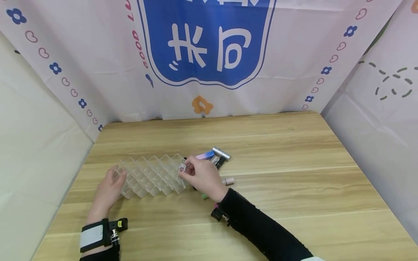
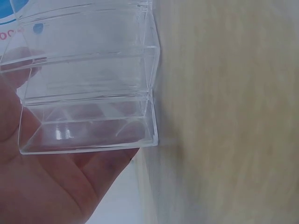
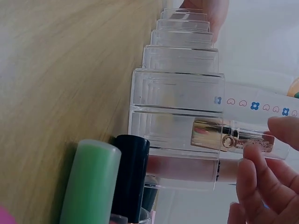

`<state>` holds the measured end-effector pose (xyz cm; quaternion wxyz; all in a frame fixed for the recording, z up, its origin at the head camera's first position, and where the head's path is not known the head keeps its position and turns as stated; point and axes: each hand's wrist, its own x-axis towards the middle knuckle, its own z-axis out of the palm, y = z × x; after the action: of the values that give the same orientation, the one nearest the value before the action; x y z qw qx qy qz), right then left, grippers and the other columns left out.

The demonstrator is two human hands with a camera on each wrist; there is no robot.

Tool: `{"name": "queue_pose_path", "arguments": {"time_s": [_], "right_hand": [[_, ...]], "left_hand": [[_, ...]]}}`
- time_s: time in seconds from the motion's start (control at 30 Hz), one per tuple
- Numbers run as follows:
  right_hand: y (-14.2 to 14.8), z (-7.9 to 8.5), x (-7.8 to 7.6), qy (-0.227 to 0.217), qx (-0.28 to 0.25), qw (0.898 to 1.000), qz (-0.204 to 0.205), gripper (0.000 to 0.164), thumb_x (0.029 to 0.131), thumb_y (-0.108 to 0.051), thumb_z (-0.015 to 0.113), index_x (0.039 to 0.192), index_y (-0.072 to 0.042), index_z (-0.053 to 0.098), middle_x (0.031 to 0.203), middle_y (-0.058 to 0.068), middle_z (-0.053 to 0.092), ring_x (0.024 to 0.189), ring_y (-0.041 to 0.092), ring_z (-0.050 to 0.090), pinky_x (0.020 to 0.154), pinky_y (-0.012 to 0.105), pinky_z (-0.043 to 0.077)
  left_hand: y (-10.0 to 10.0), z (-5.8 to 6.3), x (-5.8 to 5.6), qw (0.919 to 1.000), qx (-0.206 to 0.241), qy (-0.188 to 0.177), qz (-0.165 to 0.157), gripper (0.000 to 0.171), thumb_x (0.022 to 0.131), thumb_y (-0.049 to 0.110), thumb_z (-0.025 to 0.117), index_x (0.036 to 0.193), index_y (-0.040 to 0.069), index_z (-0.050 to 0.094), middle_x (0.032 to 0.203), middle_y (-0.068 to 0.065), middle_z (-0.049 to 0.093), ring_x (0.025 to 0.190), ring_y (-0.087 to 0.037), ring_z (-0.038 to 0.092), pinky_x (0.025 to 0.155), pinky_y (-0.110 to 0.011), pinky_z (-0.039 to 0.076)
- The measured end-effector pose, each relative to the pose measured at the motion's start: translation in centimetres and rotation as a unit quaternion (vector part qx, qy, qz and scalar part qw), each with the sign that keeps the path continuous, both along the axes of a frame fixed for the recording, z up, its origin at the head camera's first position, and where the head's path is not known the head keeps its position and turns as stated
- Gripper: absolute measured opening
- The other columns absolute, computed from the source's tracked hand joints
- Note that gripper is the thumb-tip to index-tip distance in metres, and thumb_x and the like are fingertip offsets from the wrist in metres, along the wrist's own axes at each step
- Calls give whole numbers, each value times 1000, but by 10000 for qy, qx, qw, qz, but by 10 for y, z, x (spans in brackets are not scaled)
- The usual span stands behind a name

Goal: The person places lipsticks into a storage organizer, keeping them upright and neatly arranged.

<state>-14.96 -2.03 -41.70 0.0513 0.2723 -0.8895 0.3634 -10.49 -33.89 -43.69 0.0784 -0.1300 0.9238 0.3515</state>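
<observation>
A clear plastic lipstick organizer (image 1: pixel 153 177) with diamond-shaped compartments stands on the table. My left hand (image 1: pixel 109 186) grips its left end, the thumb near the top edge; in the left wrist view the palm (image 2: pixel 51 186) shows behind the clear wall. At the other end, my right hand (image 1: pixel 205 177) pinches a lipstick (image 3: pixel 210 134) between thumb and fingertips. This tube has a shiny gold part and a clearer end, and its gold part overlaps a near compartment in the right wrist view. A pinkish tube (image 3: pixel 182 168) shows through the plastic just below it.
Right of the organizer lie a silver tube (image 1: pixel 221 153), a blue-violet box (image 1: pixel 205 155), a black tube (image 1: pixel 220 162) and a pale pink tube (image 1: pixel 228 181). Close to the right wrist camera are a green-capped tube (image 3: pixel 91 182) and a dark tube (image 3: pixel 131 177). A printed cloth (image 1: pixel 114 90) hangs behind the table.
</observation>
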Motion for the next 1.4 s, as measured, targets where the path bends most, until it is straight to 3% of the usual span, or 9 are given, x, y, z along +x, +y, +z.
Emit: {"name": "queue_pose_path", "arguments": {"time_s": [0.4,0.9,1.4], "right_hand": [[-7,-4,-1,173,86,9997,-156,23,89,-36,72,100,-17,66,73,-10,67,59,-4,54,54,10,40],[-11,-13,-2,264,288,9990,-238,22,88,-36,73,99,-18,70,73,-10,72,56,-5,56,50,9,39],[-10,-14,0,-25,617,9975,-335,23,88,-40,72,99,-19,74,77,-10,75,58,-2,60,48,11,40]], "left_hand": [[0,2,1,9999,125,-57,20,80,104,55,21,155,-2,-3,153,-41,17,139,-59,24,109,-71,27],[-1,0,-3,10000,-54,-61,43,79,104,53,22,156,-2,-2,154,-40,18,138,-60,23,109,-72,25],[-1,-1,-3,9999,-85,-23,78,78,104,52,22,156,-2,0,153,-40,19,138,-60,24,109,-72,26]]}}
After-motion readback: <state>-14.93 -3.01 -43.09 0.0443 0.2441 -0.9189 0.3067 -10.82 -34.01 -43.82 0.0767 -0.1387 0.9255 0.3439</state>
